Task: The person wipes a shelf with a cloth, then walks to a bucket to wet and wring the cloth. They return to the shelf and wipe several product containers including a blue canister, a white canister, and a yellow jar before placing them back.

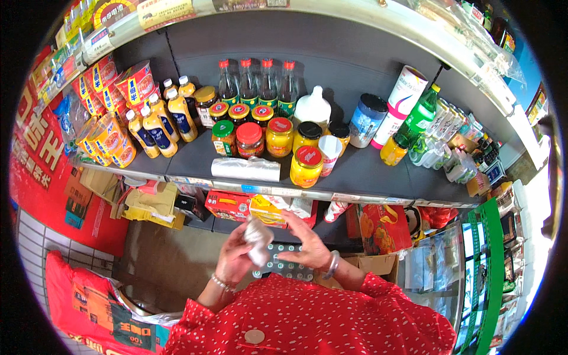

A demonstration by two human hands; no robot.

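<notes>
My left hand [233, 255] grips a white, crumpled wad [258, 242], blurred, perhaps cloth or tissue. Just to its right, my right hand [307, 248] is held with fingers apart and nothing in it. Both hands are in front of the lower shelf, above a pack of round-capped items [284, 262] partly covered by my arms. On the dark shelf [191, 162] beyond them lies a clear plastic roll [245, 169]. A red-lidded jar of yellow fruit [306, 166] stands near the shelf's front edge, touching or close to a white paper cup [329, 155].
Red-capped glass bottles [267, 84], yellow drink bottles [182, 115] and instant noodle tubs [135, 84] crowd the shelf. A green soda bottle [421, 113] stands at right. Below are a red milk carton [227, 205] and a green-edged glass case [481, 275]. Red sacks [88, 306] lie at lower left.
</notes>
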